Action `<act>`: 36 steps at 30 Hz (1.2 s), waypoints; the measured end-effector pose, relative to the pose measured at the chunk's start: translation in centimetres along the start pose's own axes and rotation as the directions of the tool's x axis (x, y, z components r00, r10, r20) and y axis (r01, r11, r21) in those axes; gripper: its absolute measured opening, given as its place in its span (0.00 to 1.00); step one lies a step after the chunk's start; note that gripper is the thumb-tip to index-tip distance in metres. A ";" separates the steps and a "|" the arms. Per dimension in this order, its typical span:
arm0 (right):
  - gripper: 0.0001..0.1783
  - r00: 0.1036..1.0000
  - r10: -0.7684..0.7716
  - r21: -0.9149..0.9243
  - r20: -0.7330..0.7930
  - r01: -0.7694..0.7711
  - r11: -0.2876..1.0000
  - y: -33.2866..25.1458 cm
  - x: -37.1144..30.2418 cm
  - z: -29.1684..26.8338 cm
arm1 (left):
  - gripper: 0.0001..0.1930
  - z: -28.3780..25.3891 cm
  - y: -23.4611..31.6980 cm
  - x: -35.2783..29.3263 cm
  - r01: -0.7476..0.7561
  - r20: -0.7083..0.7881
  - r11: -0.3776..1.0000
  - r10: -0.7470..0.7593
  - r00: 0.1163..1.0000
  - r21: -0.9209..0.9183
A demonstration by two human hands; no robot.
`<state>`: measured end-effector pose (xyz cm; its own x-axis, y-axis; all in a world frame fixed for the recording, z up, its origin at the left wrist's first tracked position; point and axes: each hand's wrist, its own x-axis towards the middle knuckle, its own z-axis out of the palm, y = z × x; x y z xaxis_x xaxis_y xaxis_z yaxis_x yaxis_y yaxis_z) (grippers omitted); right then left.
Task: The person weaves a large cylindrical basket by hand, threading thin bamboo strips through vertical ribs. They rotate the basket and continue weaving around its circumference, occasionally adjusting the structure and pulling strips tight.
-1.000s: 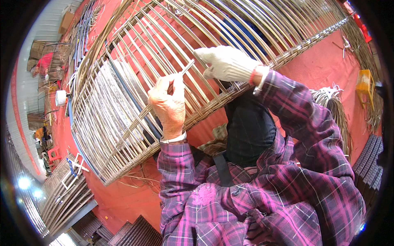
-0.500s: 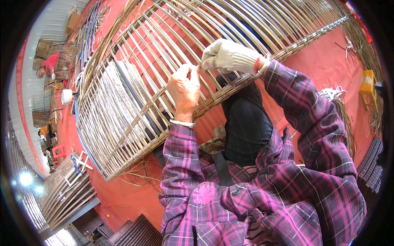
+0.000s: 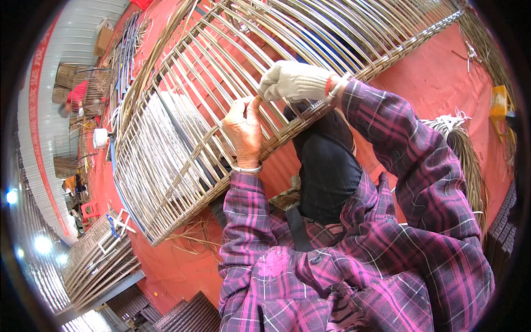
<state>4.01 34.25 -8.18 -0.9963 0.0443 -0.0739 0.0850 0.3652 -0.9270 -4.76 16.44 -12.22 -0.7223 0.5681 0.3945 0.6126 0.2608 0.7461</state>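
Observation:
A long curved wicker panel (image 3: 182,182) of tan and brown strands lies slanted across my lap, with a thick braided edge nearest me. My bare left hand (image 3: 243,133) is closed over its middle, thumb and forefinger pinched on a thin wicker strand where a woven cross band meets the long ribs. Right beside it, my right hand (image 3: 296,81), in a cream knit glove, is closed with curled fingers at the same spot. The fingertips of both hands nearly touch. The strand itself is mostly hidden by the fingers.
Loose strands (image 3: 191,238) lie on the red floor covering (image 3: 160,276). A tied strand bundle (image 3: 456,138) lies at right, near a yellow stool (image 3: 499,105). More wicker panels (image 3: 102,260) are stacked at lower left. Another person (image 3: 77,97) works at far left. A white roll (image 3: 100,138) stands beside the panel.
My right hand has shifted slightly left and down, keeping close to the left hand. The left fingers have opened out a little from a tighter curl. The view has turned slightly.

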 end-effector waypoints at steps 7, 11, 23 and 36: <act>0.08 0.971 -0.132 0.009 -0.200 0.137 0.991 2.2 -5.8 -5.5 | 0.08 2.2 3.6 1.1 -0.428 -0.001 0.881 0.437 0.899 0.201; 0.08 0.922 -0.130 -0.026 -0.364 0.129 0.991 3.1 -5.1 -3.8 | 0.07 3.7 5.2 2.7 -0.507 0.136 0.859 0.496 0.858 0.072; 0.16 0.992 0.069 -0.412 -0.103 -0.105 0.905 1.6 0.5 -1.5 | 0.05 2.1 2.2 1.8 -0.112 0.165 0.972 0.078 0.983 0.207; 0.06 0.939 -0.099 -0.157 -0.329 0.048 0.986 1.8 -8.7 -10.2 | 0.08 7.9 7.2 3.2 -0.557 0.031 0.821 0.558 0.829 0.122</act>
<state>13.00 43.97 -5.51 -0.9394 0.3116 0.1430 0.0378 0.5087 -0.8601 -0.11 26.31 -9.83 -0.2474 0.6406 0.7269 0.9448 -0.0068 0.3275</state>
